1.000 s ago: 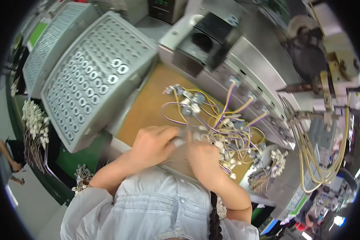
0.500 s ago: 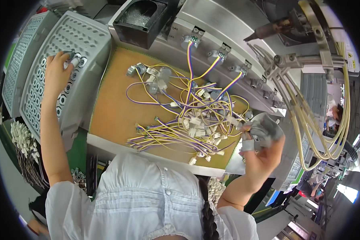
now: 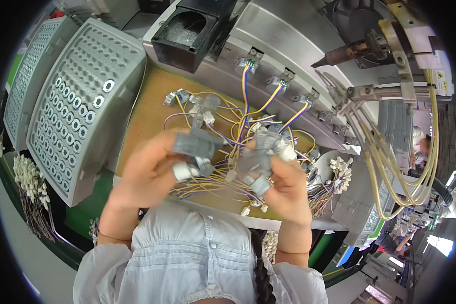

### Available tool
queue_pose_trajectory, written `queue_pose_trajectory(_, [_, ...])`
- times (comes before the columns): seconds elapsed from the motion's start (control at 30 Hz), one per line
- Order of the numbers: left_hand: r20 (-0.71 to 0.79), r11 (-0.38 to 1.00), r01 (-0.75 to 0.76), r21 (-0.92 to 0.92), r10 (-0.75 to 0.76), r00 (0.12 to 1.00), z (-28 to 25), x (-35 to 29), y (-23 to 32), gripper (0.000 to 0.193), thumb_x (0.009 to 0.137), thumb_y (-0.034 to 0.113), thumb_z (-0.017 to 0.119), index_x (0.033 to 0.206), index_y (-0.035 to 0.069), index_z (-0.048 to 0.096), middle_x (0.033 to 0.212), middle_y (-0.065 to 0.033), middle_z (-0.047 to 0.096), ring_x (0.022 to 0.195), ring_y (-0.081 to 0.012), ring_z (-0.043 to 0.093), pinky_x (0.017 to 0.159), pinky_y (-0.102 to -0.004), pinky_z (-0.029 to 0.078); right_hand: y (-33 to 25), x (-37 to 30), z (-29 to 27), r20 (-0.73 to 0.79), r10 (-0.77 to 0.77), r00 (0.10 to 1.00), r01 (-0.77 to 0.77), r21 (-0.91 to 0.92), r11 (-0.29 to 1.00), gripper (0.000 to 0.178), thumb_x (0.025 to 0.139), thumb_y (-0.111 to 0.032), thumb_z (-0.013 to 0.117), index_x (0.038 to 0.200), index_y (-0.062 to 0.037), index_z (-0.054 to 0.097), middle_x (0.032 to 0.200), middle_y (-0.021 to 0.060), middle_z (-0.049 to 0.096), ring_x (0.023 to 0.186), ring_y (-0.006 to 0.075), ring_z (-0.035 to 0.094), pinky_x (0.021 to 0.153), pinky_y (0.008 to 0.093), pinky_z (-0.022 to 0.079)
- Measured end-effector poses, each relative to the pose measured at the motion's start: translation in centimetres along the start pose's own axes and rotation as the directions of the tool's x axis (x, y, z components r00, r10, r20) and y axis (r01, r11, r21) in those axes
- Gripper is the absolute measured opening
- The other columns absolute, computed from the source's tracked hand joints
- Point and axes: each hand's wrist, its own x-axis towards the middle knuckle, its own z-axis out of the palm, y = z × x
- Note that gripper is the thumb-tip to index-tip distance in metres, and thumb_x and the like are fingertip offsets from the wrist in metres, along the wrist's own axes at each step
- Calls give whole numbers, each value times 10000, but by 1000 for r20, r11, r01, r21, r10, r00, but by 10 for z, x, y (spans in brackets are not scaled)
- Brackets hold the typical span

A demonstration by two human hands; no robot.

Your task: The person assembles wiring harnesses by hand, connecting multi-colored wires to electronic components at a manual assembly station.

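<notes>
Head view: my left hand, off the grey tray, now joins right hand, both grips clamping grey wired parts.

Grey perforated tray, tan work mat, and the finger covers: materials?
Grey tray: likely moulded plastic, matte, with uniform rows of holes. Work mat: looks like cork or fibreboard, tan and speckled. Finger covers on left hand and right hand: seemingly grey wrinkled tape or cloth; unclear which.

Yellow warning label, upper right
</notes>
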Motion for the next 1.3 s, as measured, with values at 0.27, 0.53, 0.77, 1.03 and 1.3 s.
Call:
queue_pose_trajectory(0.27, [101,902,-283,325,265,959,12,14,-8,265,706,-14,645,964,28,608,1023,-96,546,947,-232,514,795,-320,435,-25,2,-6,81,307,948,-313,79,946,176,764,-72,629,904,32,610,700,57,607,578,89,545,532,218,429])
queue_pose_trajectory(0.53, [58,954,-187,236,179,982,25,10,-17,326,672,-27,659,990,-5,588,947,-120,570,829,-205,571,696,-287,471,-22,2,-5,16,182,983,-183,59,981,248,744,-206,705,670,-16,562,524,63,497,437,138,456,410,268,354])
queue_pose_trajectory(0.77, [101,947,-123,296,97,990,16,11,-14,314,658,-23,704,960,-23,616,1008,-109,585,891,-172,582,747,-290,484,-26,3,-7,46,181,982,-180,-23,983,336,724,-235,723,611,-20,491,493,57,438,419,154,405,399,282,329])
queue_pose_trajectory(1.03, [200,679,-356,642,300,933,16,17,-6,291,575,-37,681,860,-11,626,841,-98,580,701,-214,580,594,-280,457,-20,5,-12,153,375,914,-377,-14,926,161,748,-128,688,727,9,605,593,17,564,503,53,503,440,201,366])
queue_pose_trajectory(1.3, [146,862,-335,380,302,942,25,21,-14,315,508,-93,594,816,-25,598,794,-108,555,635,-235,567,536,-303,454,-30,8,-23,233,382,894,-415,114,903,166,747,-121,690,713,18,606,552,10,557,473,48,501,425,195,366])
